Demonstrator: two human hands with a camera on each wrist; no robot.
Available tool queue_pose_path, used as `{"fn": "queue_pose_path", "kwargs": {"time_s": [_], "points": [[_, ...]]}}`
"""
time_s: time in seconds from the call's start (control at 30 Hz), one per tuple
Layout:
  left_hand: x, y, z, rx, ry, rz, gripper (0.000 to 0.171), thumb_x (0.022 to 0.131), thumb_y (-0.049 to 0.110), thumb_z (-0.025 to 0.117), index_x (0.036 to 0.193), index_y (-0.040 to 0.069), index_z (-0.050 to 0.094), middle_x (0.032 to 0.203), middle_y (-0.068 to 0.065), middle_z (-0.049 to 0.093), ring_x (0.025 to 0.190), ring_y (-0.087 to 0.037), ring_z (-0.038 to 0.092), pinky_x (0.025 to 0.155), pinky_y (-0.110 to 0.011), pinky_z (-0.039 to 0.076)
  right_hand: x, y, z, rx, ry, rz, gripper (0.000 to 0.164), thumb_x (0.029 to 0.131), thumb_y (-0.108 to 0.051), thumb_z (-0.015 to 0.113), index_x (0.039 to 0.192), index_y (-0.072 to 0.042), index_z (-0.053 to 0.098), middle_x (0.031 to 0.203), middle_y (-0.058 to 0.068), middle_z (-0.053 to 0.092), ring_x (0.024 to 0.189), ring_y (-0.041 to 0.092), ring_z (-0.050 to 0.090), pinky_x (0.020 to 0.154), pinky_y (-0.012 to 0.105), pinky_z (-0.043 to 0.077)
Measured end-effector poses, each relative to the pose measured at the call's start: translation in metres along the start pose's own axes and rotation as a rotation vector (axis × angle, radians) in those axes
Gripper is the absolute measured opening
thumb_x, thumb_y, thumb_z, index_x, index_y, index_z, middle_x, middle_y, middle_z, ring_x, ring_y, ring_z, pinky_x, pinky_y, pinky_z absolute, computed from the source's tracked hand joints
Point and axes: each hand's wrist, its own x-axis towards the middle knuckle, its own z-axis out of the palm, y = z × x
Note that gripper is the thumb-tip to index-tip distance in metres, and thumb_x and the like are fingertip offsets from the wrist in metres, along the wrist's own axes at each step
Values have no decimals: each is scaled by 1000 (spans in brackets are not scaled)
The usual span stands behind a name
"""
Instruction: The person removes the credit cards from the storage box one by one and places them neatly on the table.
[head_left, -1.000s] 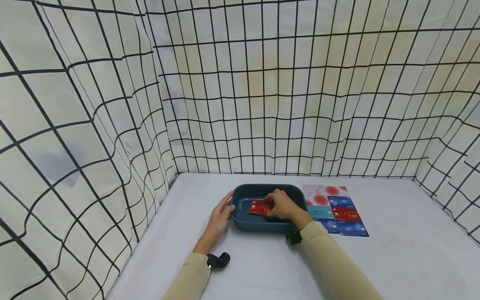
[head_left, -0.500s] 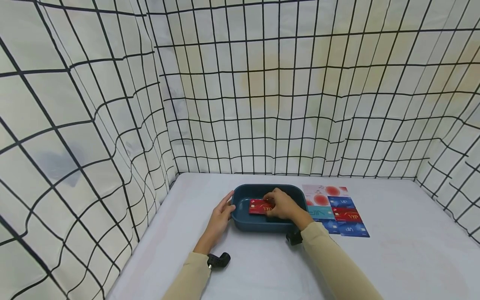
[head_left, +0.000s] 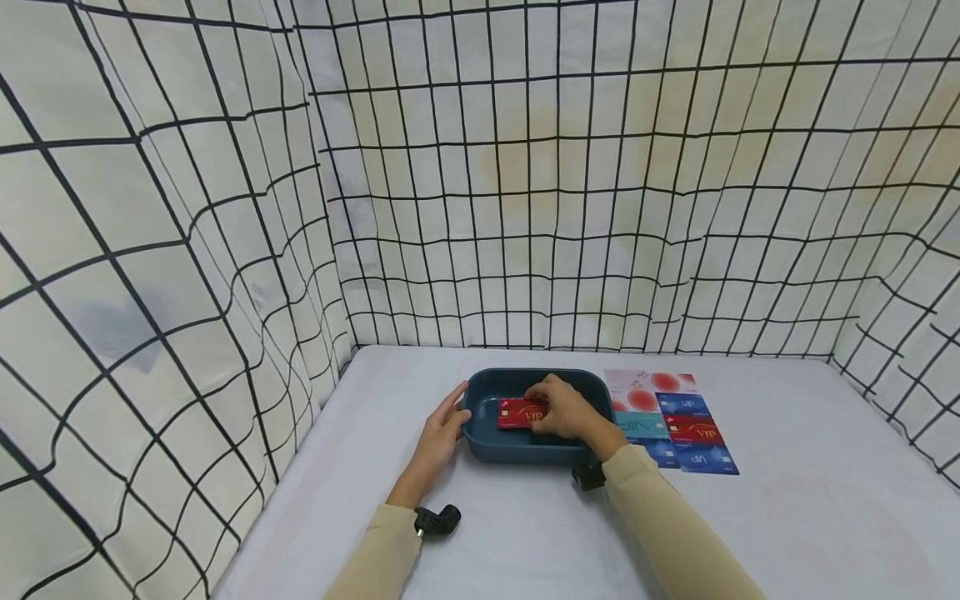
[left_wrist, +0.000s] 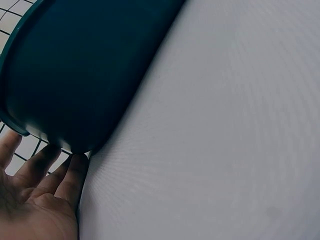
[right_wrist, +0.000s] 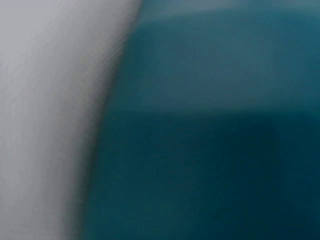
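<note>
A dark teal plastic tray (head_left: pixel 517 454) with rounded corners sits on the white tabletop. Inside it is a red VIP card (head_left: pixel 513 414), its right part covered by my right hand (head_left: pixel 566 410). The thumb and fingers of that hand pinch the card at its right end. My left hand (head_left: pixel 441 429) steadies the tray's left end, fingers spread and fairly straight. In the left wrist view, its fingertips touch the teal wall (left_wrist: pixel 75 75) just under the rim. Only a blurred teal wall (right_wrist: pixel 210 170) fills the right wrist view, and no hand shows there.
Right of the tray lies a group of flat cards: blue ones (head_left: pixel 707 458), a red one (head_left: pixel 693 429), a teal one (head_left: pixel 641 425) and a pink-and-white sheet (head_left: pixel 626 381). Black netting (head_left: pixel 555 196) over white cloth encloses the table's back and sides.
The red card has straightened slightly and more of its lettering shows. My right fingers have shifted a little along it. The left hand and the tray stay put.
</note>
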Motion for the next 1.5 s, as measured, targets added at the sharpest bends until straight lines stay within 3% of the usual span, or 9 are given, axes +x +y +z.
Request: {"fn": "queue_pose_path", "kwargs": {"time_s": [0.4, 0.93, 1.27, 1.5], "points": [[1, 1, 0, -17, -1, 0, 54, 106, 18, 47, 158, 31, 40, 164, -15, 38, 147, -31, 45, 118, -53, 40, 1, 2, 0, 18, 2, -20, 50, 81, -14, 84, 129, -11, 68, 123, 9, 65, 106, 23, 58, 96, 45, 54], [1, -1, 0, -19, -9, 3, 54, 107, 18, 48, 158, 31, 39, 164, -15, 37, 148, -31, 43, 119, -52, 39, 2, 6, -3, 173, 16, 17, 51, 83, -8, 81, 131, -16, 66, 126, 11, 66, 105, 25, 60, 92, 43, 57], [1, -1, 0, -16, -9, -5, 53, 106, 19, 48, 157, 32, 40, 164, -14, 37, 148, -30, 44, 119, -51, 39, 1, 5, -5, 261, 59, 7, 53, 86, -7, 79, 136, -16, 64, 116, 8, 67, 96, 22, 59, 81, 32, 58], [1, -1, 0, -10, 1, -6, 53, 106, 18, 49, 157, 32, 41, 164, -15, 38, 147, -30, 45, 119, -52, 40, -9, 2, -15, 288, 62, -12, 53, 87, -7, 77, 138, -15, 62, 126, 10, 67, 99, 22, 62, 84, 34, 61]]}}
